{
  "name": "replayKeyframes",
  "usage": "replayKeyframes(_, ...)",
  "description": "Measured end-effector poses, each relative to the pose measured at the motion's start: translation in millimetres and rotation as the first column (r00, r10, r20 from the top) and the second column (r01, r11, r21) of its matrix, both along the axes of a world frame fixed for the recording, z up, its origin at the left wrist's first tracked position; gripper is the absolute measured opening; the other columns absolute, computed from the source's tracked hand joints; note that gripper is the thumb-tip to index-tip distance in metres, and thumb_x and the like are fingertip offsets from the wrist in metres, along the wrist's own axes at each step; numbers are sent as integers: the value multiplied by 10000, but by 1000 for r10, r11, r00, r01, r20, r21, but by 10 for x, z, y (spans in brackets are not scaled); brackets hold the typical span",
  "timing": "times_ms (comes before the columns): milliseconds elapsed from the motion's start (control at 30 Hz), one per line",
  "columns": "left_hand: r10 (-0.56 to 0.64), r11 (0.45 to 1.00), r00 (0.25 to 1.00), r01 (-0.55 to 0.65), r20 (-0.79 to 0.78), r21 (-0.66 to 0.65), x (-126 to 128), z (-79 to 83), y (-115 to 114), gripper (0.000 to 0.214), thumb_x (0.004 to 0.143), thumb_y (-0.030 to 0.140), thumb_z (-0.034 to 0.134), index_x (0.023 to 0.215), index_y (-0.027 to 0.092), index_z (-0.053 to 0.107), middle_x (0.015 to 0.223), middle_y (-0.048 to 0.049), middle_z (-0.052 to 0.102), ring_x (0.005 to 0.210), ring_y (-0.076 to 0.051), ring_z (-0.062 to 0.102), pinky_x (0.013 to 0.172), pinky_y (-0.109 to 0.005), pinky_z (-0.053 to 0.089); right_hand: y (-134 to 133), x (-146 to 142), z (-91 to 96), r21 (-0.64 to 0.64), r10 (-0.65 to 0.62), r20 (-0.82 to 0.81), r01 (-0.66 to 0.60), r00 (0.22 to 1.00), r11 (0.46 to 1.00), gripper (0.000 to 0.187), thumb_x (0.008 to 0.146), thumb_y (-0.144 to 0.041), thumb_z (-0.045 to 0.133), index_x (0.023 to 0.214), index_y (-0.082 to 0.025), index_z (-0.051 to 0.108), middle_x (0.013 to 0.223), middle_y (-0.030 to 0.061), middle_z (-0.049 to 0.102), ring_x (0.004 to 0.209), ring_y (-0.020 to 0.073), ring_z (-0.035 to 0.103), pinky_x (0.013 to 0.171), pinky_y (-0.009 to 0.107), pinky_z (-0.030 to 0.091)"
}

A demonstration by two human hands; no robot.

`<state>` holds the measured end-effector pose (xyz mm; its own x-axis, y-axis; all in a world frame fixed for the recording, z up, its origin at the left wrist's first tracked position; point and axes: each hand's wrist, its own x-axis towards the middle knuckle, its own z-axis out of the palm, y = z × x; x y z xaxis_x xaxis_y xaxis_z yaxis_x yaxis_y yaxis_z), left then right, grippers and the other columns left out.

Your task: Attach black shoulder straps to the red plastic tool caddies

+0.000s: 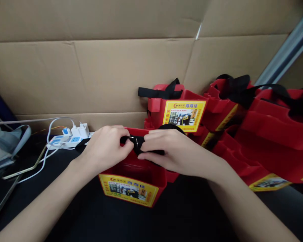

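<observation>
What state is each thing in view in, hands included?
Left hand: closed on the black strap.
Right hand: closed on the black strap.
Black strap: held above the front red box's opening.
Metal ring: at the strap, between the hands.
Front red box: open-topped, label facing the camera.
Other red boxes: grouped close together.
Power strip: plugs in, one socket visibly free.
Cardboard: upright, creased.

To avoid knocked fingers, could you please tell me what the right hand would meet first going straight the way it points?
The right hand, holding the black strap, would probably meet the metal ring first, then the left hand, though depth is unclear.
</observation>
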<state>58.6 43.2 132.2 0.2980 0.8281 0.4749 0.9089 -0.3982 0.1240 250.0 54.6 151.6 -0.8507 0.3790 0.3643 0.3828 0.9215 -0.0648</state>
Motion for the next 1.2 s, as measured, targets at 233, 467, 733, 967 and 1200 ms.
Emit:
replayKeyframes(233, 4, 1000, 1000, -4, -6, -20, -208, -44, 227, 217, 776, 209, 440, 725, 167, 646, 766, -57, 688, 645, -179, 583, 578, -289, 362, -11, 223, 197, -427, 445, -79, -434, 892, 793, 52, 782, -186, 637, 743, -176, 671, 881, 20, 644, 811, 111, 587, 768, 250, 468)
replayKeyframes(467, -100, 994, 989, 95, 110, 49, -112, -5, 99, 190, 777, 163, 451, 725, 164, 634, 741, -14, 662, 640, -141, 564, 607, -267, 365, 74, -11, -44, -14, -28, -232, 25, 972, 1000, 199, 896, -244, 464, 937, -171, 644, 935, 54, 600, 879, 149, 548, 796, 285, 443)
replayKeyframes(733, -239, 971, 963, 239, 127, 12, -100, 43, 22, 153, 774, 154, 481, 753, 176, 631, 795, 4, 654, 685, -129, 575, 648, -250, 388, 229, -65, -165, 339, -175, -186, 231, 967, 912, 195, 863, -339, 514, 841, -165, 601, 1012, 94, 553, 935, 215, 467, 793, 350, 363)
replayKeyframes(967, -280, 952, 958, 285, 55, -113, -108, 20, 42, 141, 724, 108, 499, 724, 194, 611, 752, 34, 658, 658, -125, 563, 655, -257, 393, 269, 9, -115, 257, -206, -10, 202, 978, 945, 220, 868, -341, 515, 747, -167, 577, 731, 33, 581, 728, 159, 492, 730, 308, 330)
replayKeyframes(1200, -304, 935, 918, 338, 254, -104, -254, 88, 56, 224, 799, 178, 533, 1010, 241, 568, 982, 31, 647, 844, -132, 587, 732, -236, 443, 342, 66, -130, 96, -282, -170, 301, 944, 949, 250, 873, -223, 487, 1110, -199, 564, 983, 32, 657, 828, 160, 587, 751, 274, 395)
